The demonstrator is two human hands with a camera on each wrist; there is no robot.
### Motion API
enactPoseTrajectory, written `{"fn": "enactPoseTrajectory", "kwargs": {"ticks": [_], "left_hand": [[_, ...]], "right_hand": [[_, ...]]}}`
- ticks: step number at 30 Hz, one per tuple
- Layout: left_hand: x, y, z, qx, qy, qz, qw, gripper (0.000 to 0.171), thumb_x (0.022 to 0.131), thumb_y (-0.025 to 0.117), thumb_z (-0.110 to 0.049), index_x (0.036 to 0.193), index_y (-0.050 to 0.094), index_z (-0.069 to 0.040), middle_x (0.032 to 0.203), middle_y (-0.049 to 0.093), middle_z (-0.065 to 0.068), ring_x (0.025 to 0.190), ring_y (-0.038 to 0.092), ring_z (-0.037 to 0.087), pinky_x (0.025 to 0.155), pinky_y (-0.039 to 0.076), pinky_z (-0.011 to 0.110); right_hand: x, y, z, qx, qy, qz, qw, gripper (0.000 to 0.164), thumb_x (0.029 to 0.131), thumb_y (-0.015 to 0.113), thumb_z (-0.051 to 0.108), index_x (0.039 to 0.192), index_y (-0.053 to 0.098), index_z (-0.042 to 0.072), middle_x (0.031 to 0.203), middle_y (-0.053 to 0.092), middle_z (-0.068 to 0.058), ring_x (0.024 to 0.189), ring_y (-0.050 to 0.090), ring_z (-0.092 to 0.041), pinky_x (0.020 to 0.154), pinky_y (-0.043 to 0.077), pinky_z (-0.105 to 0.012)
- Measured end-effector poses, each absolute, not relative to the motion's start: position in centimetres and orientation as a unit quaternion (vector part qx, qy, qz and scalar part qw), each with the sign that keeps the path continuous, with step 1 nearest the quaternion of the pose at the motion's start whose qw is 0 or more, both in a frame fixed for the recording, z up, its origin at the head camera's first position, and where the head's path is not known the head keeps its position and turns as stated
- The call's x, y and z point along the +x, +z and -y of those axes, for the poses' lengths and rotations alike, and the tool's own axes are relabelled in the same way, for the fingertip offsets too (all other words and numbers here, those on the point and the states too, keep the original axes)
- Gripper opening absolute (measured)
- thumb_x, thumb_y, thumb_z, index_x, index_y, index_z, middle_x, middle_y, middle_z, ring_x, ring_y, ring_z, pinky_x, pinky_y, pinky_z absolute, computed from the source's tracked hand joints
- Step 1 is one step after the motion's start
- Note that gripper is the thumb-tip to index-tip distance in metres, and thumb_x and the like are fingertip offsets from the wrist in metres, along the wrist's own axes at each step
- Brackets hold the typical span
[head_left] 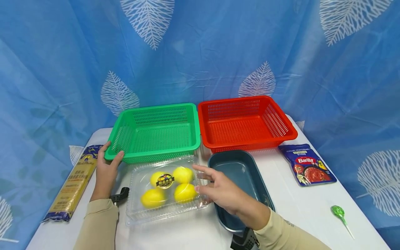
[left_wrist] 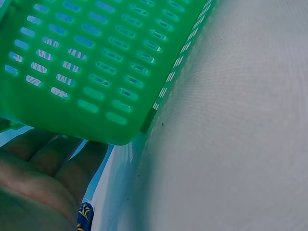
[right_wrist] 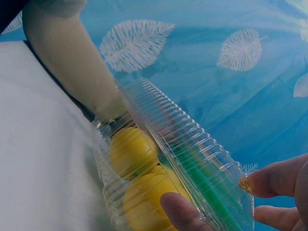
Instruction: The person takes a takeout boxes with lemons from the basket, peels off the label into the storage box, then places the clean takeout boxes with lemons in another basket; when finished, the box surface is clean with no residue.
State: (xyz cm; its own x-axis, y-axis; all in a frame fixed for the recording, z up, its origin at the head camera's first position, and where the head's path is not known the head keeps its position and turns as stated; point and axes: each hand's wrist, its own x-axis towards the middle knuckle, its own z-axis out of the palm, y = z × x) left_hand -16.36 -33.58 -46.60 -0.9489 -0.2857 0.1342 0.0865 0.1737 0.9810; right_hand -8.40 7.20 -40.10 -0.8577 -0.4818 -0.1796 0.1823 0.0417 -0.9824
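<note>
A clear plastic clamshell box [head_left: 137,211] of several yellow lemons [head_left: 184,192] bears a dark round label [head_left: 165,181] on its lid. My right hand [head_left: 226,192] holds the box at its right end. The right wrist view shows the thumb [right_wrist: 180,211] along the lower side and a fingertip [right_wrist: 246,184] on the upper edge. My left hand [head_left: 106,170] grips the green basket [head_left: 156,154] at its front left corner. From the left wrist, the fingers [left_wrist: 82,166] reach up beneath the basket's rim.
Right of the green basket stands a red basket [head_left: 247,144]. A dark blue tray [head_left: 239,166] lies partly under my right arm. At the left is a spaghetti pack [head_left: 73,184]; at the right, a Barilla sauce pouch [head_left: 307,165] and a green lollipop [head_left: 338,211]. A leaf-patterned blue curtain [head_left: 200,52] hangs behind.
</note>
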Motion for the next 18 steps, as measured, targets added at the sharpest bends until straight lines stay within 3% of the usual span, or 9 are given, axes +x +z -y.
{"fn": "enactPoseTrajectory", "kwargs": {"ticks": [6,18], "left_hand": [[-16.27,-46.54,33.61,0.080,-0.628,0.762,0.137,0.077,0.107,0.065,-0.032,0.169,0.020,-0.030,0.169,0.022,0.018,0.151,0.029,0.033,0.106,0.042,0.018],[-16.27,-46.81,33.47,0.069,-0.633,0.757,0.150,0.076,0.106,0.066,-0.030,0.168,0.022,-0.027,0.166,0.026,0.020,0.149,0.033,0.033,0.102,0.043,0.015]], "right_hand": [[-8.05,-40.15,-7.07,-0.125,-0.678,-0.688,0.228,0.067,0.099,0.072,0.005,0.161,0.047,0.015,0.154,0.042,-0.028,0.095,0.068,-0.028,0.067,0.058,-0.034],[-7.49,-40.20,-6.54,-0.126,-0.666,-0.703,0.216,0.066,0.099,0.072,0.005,0.160,0.048,0.014,0.152,0.044,-0.026,0.091,0.070,-0.027,0.066,0.059,-0.034]]}}
